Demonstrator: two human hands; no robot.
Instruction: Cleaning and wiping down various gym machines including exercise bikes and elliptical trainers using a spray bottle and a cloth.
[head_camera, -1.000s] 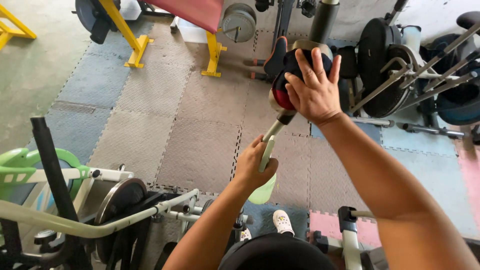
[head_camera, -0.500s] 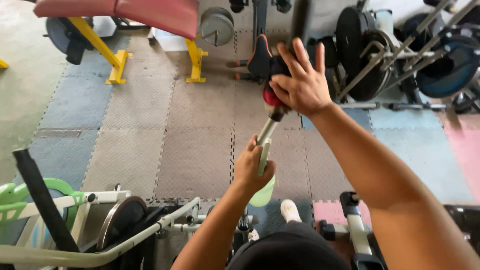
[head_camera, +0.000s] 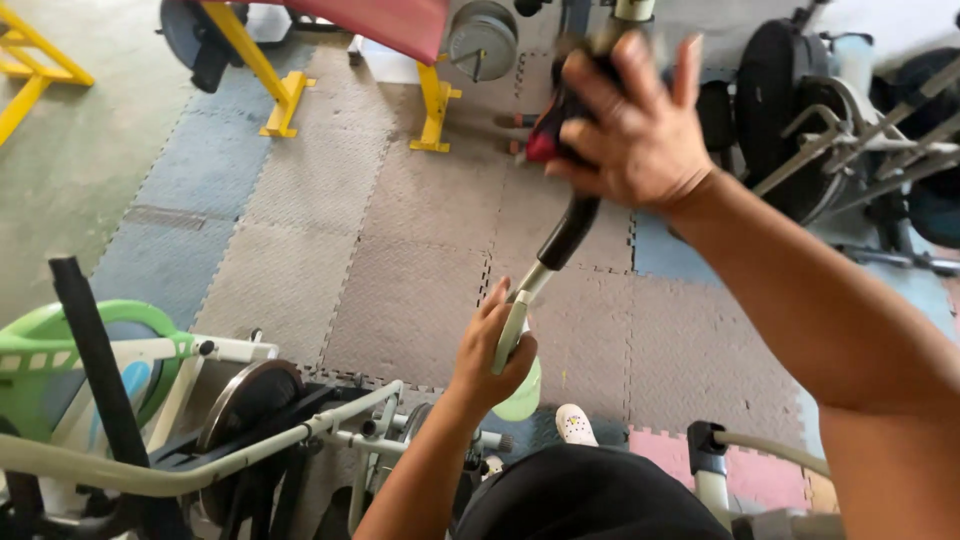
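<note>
My left hand (head_camera: 489, 352) grips the pale lower part of an upright exercise-machine handlebar (head_camera: 563, 240), a curved tube with a black foam sleeve higher up. My right hand (head_camera: 630, 125) is wrapped over the top of that bar, fingers spread over a dark and red cloth (head_camera: 546, 130) pressed against the grip. Both arms reach forward from the bottom of the view. Below them I see my dark-clad knee (head_camera: 590, 495) and a white shoe (head_camera: 577, 424).
Grey, blue and pink foam floor tiles (head_camera: 400, 240) cover the floor. A green and white exercise machine (head_camera: 120, 400) stands at left, a yellow-legged bench with a red pad (head_camera: 380, 25) at the back, black bikes (head_camera: 800, 110) at right.
My right hand with the cloth has shifted along the top of the bar, and the view has moved closer. My left hand keeps its grip lower down.
</note>
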